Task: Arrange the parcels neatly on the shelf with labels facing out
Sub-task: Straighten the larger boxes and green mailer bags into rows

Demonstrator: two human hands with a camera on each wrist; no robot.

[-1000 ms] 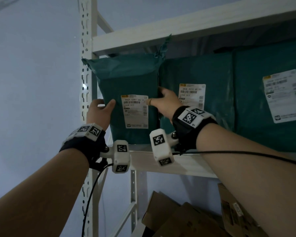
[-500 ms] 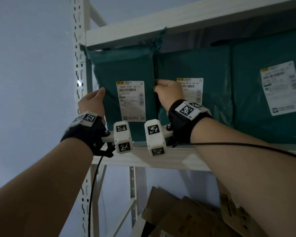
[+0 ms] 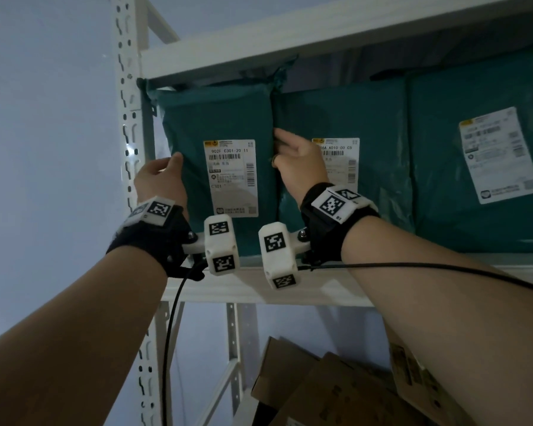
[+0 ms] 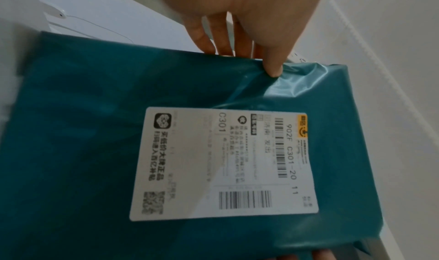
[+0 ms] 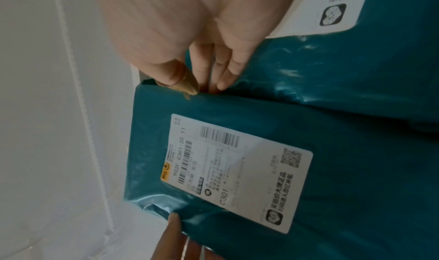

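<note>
A teal parcel (image 3: 216, 124) (image 4: 95, 132) (image 5: 344, 189) stands upright at the left end of the shelf board (image 3: 243, 284), its white label (image 3: 230, 178) facing out. My left hand (image 3: 166, 162) (image 4: 247, 57) grips its left edge, thumb on the front and fingers behind. My right hand (image 3: 277, 146) (image 5: 206, 84) grips its right edge, thumb on the front, fingers tucked into the gap beside the middle teal parcel (image 3: 366, 118). A third teal parcel (image 3: 474, 226) stands further right, label outward.
The white perforated upright post (image 3: 126, 118) stands just left of the held parcel. The upper shelf board (image 3: 259, 47) sits close over the parcel tops. Brown cardboard boxes (image 3: 305, 388) lie on the level below.
The left parcel has gone back into the shelf and stands straighter, its top under the upper board. Both hands have slid higher along its edges.
</note>
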